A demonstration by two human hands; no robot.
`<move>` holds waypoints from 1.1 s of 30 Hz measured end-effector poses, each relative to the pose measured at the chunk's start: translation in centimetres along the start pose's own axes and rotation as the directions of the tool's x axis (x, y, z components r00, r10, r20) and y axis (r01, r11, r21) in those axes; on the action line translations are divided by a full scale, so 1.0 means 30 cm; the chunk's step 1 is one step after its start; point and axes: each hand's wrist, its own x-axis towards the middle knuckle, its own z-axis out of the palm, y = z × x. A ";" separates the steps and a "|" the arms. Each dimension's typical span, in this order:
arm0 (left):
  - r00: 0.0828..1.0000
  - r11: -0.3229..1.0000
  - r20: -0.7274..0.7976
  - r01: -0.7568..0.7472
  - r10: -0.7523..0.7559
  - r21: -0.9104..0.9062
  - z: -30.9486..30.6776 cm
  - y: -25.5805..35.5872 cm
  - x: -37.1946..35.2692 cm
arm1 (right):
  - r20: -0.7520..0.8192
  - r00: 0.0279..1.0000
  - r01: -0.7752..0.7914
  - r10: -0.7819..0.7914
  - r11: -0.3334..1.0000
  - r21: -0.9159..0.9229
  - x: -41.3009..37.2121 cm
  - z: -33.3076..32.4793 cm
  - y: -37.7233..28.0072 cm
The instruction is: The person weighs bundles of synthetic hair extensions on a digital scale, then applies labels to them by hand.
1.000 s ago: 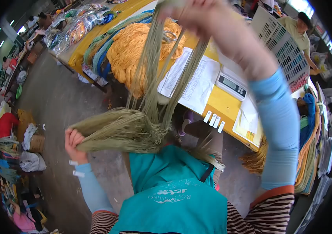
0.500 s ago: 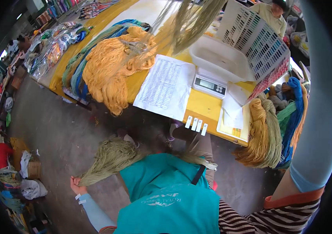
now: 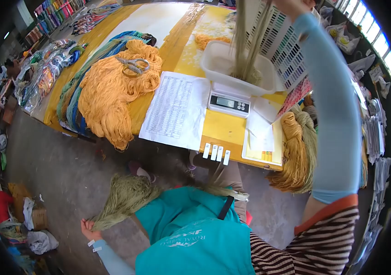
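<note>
My left hand [image 3: 88, 228], low at the left, is closed on one end of an olive-green yarn hank [image 3: 129, 197] that lies across my lap. Raised at the top right, my right hand [image 3: 292, 6] is partly cut off by the frame edge. From it hang long olive yarn strands [image 3: 250, 46], their lower ends inside a white plastic tub [image 3: 213, 62]. The tub sits on a digital scale [image 3: 229, 103], whose display is too small to read. Left of the scale lies a printed sheet [image 3: 172, 107].
Scissors [image 3: 133, 67] rest on a big orange yarn pile [image 3: 108, 91], beside blue and green hanks. A white plastic basket [image 3: 282, 48] stands behind the tub. Small white labels [image 3: 213, 152] line the yellow table's [image 3: 230, 130] front edge. More hanks [image 3: 296, 151] hang at its right.
My right hand came into view with the olive strands, which swung from above the table down into the tub. My left hand stays on its hank. The view shifted slightly.
</note>
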 end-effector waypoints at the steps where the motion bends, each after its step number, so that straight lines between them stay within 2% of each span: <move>1: 1.000 1.000 -0.001 -0.003 0.003 0.010 0.013 -0.005 -0.005 | 0.137 0.985 -0.073 0.109 0.966 -0.248 -0.062 0.079 0.087; 2: 1.000 1.000 0.004 0.000 0.000 0.007 0.026 -0.009 -0.009 | 0.238 0.940 -0.104 0.246 0.868 -0.486 -0.136 0.153 0.151; 4: 1.000 1.000 0.012 0.006 -0.005 -0.016 0.056 -0.020 -0.021 | 0.176 0.972 -0.005 0.158 0.758 -0.652 -0.334 0.267 0.254; 5: 1.000 1.000 0.018 0.010 -0.010 -0.017 0.070 -0.021 -0.024 | 0.148 0.977 -0.006 0.152 0.717 -0.697 -0.418 0.314 0.283; 7: 1.000 1.000 0.015 -0.004 0.004 -0.008 0.091 -0.025 -0.026 | 0.116 0.989 0.030 0.094 0.638 -0.769 -0.547 0.366 0.260; 9: 0.999 1.000 0.034 -0.010 0.009 0.006 0.098 -0.026 -0.015 | 0.069 0.995 0.100 -0.073 0.668 -0.737 -0.648 0.400 0.271; 11: 0.999 1.000 0.047 -0.018 0.017 0.023 0.103 -0.026 -0.013 | 0.074 0.995 0.102 -0.071 0.718 -0.689 -0.732 0.418 0.263; 13: 0.997 0.996 0.057 -0.050 0.046 0.073 0.118 -0.036 -0.013 | 0.001 0.958 0.219 -0.286 0.734 -0.643 -0.800 0.426 0.257; 14: 0.998 0.996 0.054 -0.048 0.043 0.078 0.113 -0.034 -0.011 | 0.053 0.974 0.202 -0.222 0.732 -0.650 -0.829 0.420 0.247; 18: 0.990 0.999 0.137 0.018 -0.025 0.051 0.095 -0.022 0.016 | -0.002 0.967 0.204 -0.255 0.776 -0.596 -0.899 0.397 0.232; 20: 0.985 0.998 0.165 0.054 -0.059 0.037 0.088 -0.021 0.017 | -0.193 0.939 0.172 -0.286 0.872 -0.458 -0.911 0.350 0.225; 22: 0.992 0.998 0.117 0.056 -0.057 0.015 0.108 -0.021 -0.002 | -0.306 0.914 0.132 -0.267 0.908 -0.397 -0.906 0.298 0.183; 24: 0.997 0.999 0.072 0.019 -0.023 0.050 0.154 -0.037 -0.030 | -0.376 0.899 0.106 -0.225 0.944 -0.313 -0.896 0.253 0.166; 26: 0.999 0.996 0.028 -0.016 0.014 0.086 0.148 -0.033 -0.029 | -0.434 0.866 0.124 -0.247 0.948 -0.292 -0.884 0.231 0.155; 27: 0.991 0.997 0.133 0.018 -0.029 0.080 0.132 -0.020 -0.008 | -0.392 0.867 0.187 -0.308 0.930 -0.316 -0.876 0.218 0.162; 28: 0.969 0.996 0.236 0.051 -0.068 0.076 0.119 -0.008 0.007 | -0.391 0.868 0.185 -0.305 0.931 -0.316 -0.876 0.221 0.168; 30: 0.978 0.997 0.202 0.030 -0.045 0.074 0.139 -0.016 -0.007 | -0.286 0.893 0.211 -0.348 0.884 -0.417 -0.879 0.238 0.185; 31: 0.985 0.997 0.169 0.011 -0.023 0.073 0.150 -0.020 -0.013 | -0.286 0.893 0.211 -0.347 0.885 -0.416 -0.884 0.247 0.193; 33: 0.981 0.997 0.188 0.036 -0.047 0.061 0.152 -0.018 -0.016 | -0.169 0.916 0.262 -0.364 0.861 -0.436 -0.900 0.270 0.213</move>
